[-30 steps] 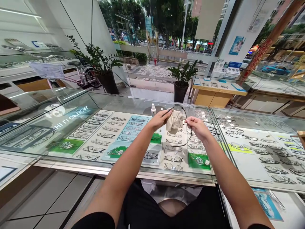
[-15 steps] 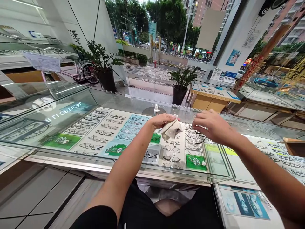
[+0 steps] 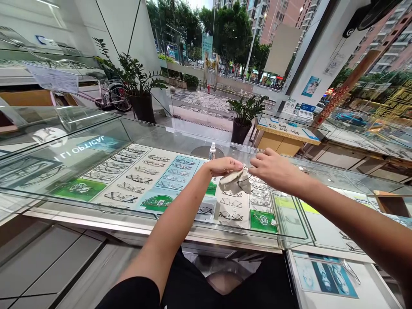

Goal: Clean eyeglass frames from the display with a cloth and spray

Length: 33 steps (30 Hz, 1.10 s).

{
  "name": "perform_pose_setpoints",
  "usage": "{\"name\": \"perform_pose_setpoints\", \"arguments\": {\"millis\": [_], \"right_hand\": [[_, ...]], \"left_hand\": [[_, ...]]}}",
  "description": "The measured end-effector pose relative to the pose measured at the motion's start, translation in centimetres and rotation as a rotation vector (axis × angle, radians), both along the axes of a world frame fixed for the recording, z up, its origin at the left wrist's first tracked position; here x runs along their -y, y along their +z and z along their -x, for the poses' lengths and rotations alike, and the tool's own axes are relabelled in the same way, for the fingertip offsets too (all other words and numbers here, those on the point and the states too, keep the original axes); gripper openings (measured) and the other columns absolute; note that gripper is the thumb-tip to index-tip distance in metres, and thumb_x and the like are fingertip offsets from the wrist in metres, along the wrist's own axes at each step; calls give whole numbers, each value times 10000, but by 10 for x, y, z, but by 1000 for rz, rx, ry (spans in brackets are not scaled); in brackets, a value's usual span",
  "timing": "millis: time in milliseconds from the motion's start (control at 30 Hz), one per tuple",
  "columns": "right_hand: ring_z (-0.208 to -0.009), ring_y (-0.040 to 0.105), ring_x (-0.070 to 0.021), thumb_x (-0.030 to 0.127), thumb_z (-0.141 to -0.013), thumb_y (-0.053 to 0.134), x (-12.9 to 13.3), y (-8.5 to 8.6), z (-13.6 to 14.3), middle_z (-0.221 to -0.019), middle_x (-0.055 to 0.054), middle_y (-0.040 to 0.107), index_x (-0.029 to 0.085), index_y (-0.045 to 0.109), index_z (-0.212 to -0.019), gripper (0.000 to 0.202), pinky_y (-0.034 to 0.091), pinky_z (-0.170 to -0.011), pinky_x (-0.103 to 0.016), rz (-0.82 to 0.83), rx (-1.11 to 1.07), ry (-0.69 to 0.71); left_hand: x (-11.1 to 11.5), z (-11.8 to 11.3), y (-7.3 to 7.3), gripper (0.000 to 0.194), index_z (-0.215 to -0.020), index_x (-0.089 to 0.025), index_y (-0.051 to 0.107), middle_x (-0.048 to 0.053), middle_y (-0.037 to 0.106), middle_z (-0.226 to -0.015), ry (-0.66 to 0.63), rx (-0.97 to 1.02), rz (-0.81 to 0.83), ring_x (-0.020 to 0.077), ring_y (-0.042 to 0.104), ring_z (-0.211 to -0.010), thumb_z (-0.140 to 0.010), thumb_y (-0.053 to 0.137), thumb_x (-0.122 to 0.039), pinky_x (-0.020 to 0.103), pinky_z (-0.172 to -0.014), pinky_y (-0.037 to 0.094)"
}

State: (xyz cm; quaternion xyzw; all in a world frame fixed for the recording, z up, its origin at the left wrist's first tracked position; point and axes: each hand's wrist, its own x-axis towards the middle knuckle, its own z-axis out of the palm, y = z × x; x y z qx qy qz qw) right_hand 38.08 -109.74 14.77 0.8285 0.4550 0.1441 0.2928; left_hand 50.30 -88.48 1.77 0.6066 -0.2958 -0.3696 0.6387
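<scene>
Above the glass display case, my left hand is closed on a beige cloth, which hangs below the fingers in folds. My right hand is just to the right of the cloth, its fingers bent together around part of a pair of dark-framed glasses. Part of the glasses shows against the cloth; the rest is hidden by the cloth and fingers. Behind my left hand a small white spray bottle stands upright on the glass top.
Rows of eyeglasses lie inside the glass display case under my hands. An open drawer with a picture sheet is at the lower right. Potted plants stand beyond the case.
My right hand has moved left, closer to the cloth and my left hand. The cloth is spread wider, and the glasses' dark part now shows against it. The view has shifted slightly.
</scene>
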Motion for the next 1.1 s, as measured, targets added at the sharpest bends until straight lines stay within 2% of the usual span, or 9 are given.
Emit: {"name": "perform_pose_setpoints", "arguments": {"millis": [100,300,433,533,600,700,867,967,1100], "right_hand": [[-830,489,-228,103,-999,677,-1,1,-4,-888,-51,660,206,685,-900,144,201,-741,-384,18,58,32],[-844,480,-242,89,-1014,633,-2,5,-13,-924,-61,646,212,662,-913,162,237,-755,-390,33,158,94],[-869,477,-250,102,-1014,639,2,3,-25,-959,-72,645,212,650,-891,166,267,-774,-399,-9,217,146],[-900,487,-253,102,-1045,580,10,-3,-35,-988,-83,658,206,676,-939,177,295,-804,-406,-104,285,165],[-901,497,-254,155,-1079,546,16,-14,-42,-988,-88,668,202,693,-975,186,312,-815,-411,-278,310,118],[-881,524,-249,338,-1097,571,22,-45,-55,-946,-82,663,198,708,-965,236,345,-796,-405,-780,198,-14],[-776,545,-206,615,-944,699,19,-108,-85,-879,-44,663,212,771,-962,410,414,-737,-362,-1700,-391,-209],[-727,532,-180,713,-759,820,14,-131,-98,-866,-34,702,215,795,-933,528,410,-689,-331,-2002,-741,-291],[-644,454,-129,665,-628,940,12,-146,-102,-772,-2,670,214,806,-855,523,358,-595,-282,-2206,-942,-280]], "left_hand": [[1,5,5,621,-829,-129,739,6,578,-647,-15,41,-6,79,396,-505,-691,913,-709,255,-483,214],[2,9,6,628,-746,-138,689,-25,477,-596,15,50,49,69,303,-509,-730,872,-739,270,-509,193],[6,5,-1,644,-850,-117,743,44,635,-696,20,-3,76,108,463,-565,-739,867,-739,264,-549,308],[12,2,-4,617,-859,-111,730,73,698,-775,119,-56,205,144,576,-655,-721,911,-684,269,-622,407],[17,1,-5,608,-861,-109,721,61,698,-776,226,-69,277,136,585,-666,-704,935,-657,261,-643,425],[24,1,-6,633,-992,-111,751,51,711,-825,375,-45,327,129,595,-686,-684,958,-624,255,-665,445],[28,4,-12,675,-1144,-145,756,34,696,-822,477,55,253,119,555,-631,-705,938,-625,239,-591,387],[29,8,-14,644,-1122,-147,764,36,707,-833,466,116,203,124,562,-660,-703,939,-603,234,-607,379],[35,14,-14,614,-1066,-132,775,49,736,-874,449,134,166,143,596,-729,-700,938,-597,242,-668,406]]}}
